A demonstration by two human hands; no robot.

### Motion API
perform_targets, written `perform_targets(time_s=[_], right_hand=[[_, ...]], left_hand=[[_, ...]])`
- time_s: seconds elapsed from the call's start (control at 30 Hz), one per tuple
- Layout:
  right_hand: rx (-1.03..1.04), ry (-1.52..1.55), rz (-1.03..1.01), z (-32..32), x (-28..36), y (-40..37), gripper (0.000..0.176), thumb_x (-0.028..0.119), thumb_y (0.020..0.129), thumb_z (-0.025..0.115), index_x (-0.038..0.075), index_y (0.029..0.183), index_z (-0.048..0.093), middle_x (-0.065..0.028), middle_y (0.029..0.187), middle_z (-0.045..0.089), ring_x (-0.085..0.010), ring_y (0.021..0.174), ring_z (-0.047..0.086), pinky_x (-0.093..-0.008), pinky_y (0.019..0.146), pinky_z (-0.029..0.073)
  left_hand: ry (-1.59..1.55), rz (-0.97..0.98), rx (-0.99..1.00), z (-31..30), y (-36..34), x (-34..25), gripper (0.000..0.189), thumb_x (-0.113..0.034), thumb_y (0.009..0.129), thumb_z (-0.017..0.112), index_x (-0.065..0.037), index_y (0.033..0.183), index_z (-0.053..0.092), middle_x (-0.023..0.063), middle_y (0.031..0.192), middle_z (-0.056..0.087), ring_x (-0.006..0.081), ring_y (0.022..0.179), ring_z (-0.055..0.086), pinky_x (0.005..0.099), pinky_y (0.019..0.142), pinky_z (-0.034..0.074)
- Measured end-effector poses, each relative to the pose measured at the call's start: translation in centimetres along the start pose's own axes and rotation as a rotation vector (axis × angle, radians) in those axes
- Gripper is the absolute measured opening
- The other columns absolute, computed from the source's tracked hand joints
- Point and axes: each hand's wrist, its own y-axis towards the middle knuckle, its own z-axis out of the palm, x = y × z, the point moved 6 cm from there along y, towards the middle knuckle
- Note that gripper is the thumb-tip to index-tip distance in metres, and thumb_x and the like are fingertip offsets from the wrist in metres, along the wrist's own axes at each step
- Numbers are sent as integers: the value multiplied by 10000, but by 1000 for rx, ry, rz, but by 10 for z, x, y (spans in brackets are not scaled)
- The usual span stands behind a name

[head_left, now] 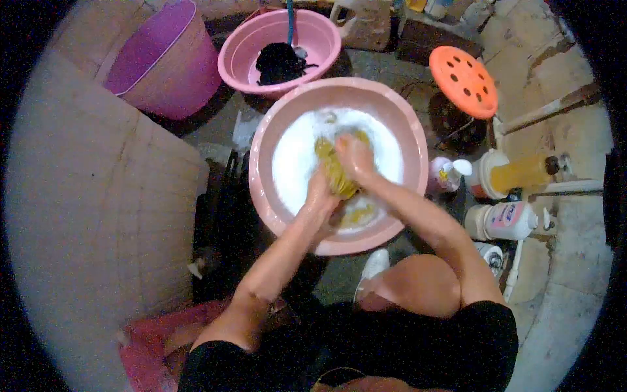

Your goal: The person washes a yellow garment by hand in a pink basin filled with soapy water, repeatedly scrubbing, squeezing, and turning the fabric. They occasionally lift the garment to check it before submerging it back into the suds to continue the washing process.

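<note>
Fingers (344, 144) of the right hand (354, 158) are curled tight over the top of a yellow cloth (328, 163), and the left hand (319, 193) is clenched round the same cloth just below, so both have a firm hold of it. The cloth sits in the middle of the frame, half sunk in white suds inside a large pink basin (261, 147) that stands on the rough concrete floor (568, 130). Just beyond it, toward the top, a smaller pink basin (236, 55) holds a dark garment (279, 62), with a purple bucket (166, 62) at upper left. An orange stool (464, 80) stands at upper right, and bottles (516, 173) lie along the right edge. Both bare forearms reach up from the bottom of the frame and meet over the suds, the right wrist bent down above the left.
</note>
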Motion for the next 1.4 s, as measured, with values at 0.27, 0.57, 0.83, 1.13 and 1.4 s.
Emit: perform_targets(time_s=[0.27, 0.57, 0.83, 1.13, 1.4], right_hand=[[-35, 152, 114, -12, 0, 7, 302, 274, 857, 527, 3, 776, 635, -198, 817, 641, -341, 810, 609, -412, 748, 460], [-169, -33, 173, -71, -71, 50, 532, 427, 894, 476, -4, 1205, 481, -276, 1066, 592, -413, 1045, 552, -451, 915, 420], [176, -511, 145, 51, -122, 42, 343, 259, 849, 530, 48, 1120, 532, -226, 1069, 582, -409, 947, 582, -495, 789, 465], [456, -435, -47, 57, -159, 86, 304, 183, 867, 523, -11, 1101, 524, -159, 1001, 623, -278, 945, 605, -421, 819, 469], [191, 277, -214, -37, 64, 0, 265, 192, 813, 609, 23, 1015, 582, -173, 955, 637, -294, 870, 626, -414, 758, 492]], left_hand=[[26, 80, 121, -3, 0, -8, 420, -376, 963, 403, -24, 1155, 528, 134, 1130, 591, 263, 1015, 583, 431, 909, 467], [1457, 618, 44, 59, -3, -66, 472, -291, 920, 487, 73, 1210, 404, 237, 1165, 529, 309, 1104, 525, 439, 952, 397], [2788, 669, 108, 24, 75, 12, 558, -177, 878, 446, 56, 1359, 287, 233, 1316, 423, 361, 1264, 347, 478, 1050, 258], [2083, -12, 139, -58, 122, 17, 528, -349, 899, 448, -3, 1297, 423, 174, 1251, 519, 333, 1088, 511, 411, 944, 384], [412, -280, 146, 24, 51, -70, 603, -602, 866, 474, -51, 1084, 587, 83, 982, 639, 173, 861, 621, 282, 731, 520]])
